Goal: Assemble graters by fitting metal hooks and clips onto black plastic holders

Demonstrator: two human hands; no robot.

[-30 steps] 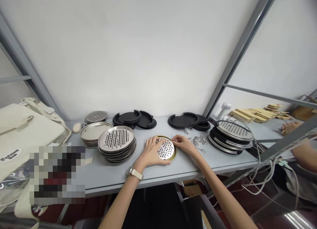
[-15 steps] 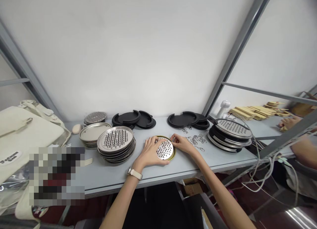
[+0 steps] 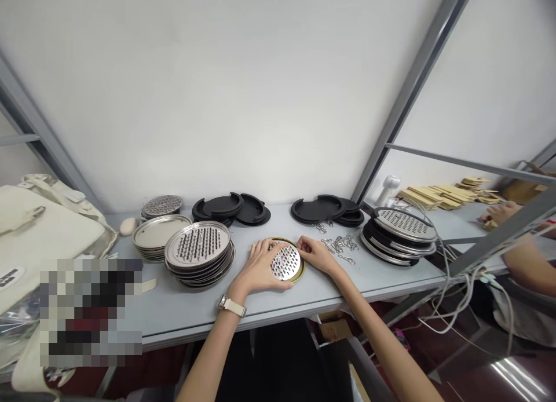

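Note:
A round metal grater disc (image 3: pixel 287 263) with a yellow-green rim lies on the grey table in front of me. My left hand (image 3: pixel 258 270) spans it from the left, fingers over the far edge and thumb along the near side. At its upper right rim, my right hand (image 3: pixel 316 255) has its fingertips pinched together; what they hold, if anything, is hidden. Just right of that hand lie loose small metal clips (image 3: pixel 345 243). A stack of grater discs (image 3: pixel 200 244) stands to the left of my left hand.
Plain metal discs (image 3: pixel 160 233) and more graters (image 3: pixel 162 205) stand at the back left. Black round holders (image 3: pixel 319 209) lie along the wall. On the right are stacked black-and-metal graters (image 3: pixel 406 223), cables (image 3: pixel 467 298), a metal frame and another person's hand (image 3: pixel 503 214).
The whole view has shifted slightly, so things sit a little further left. Both hands keep nearly the same pose at the grater disc.

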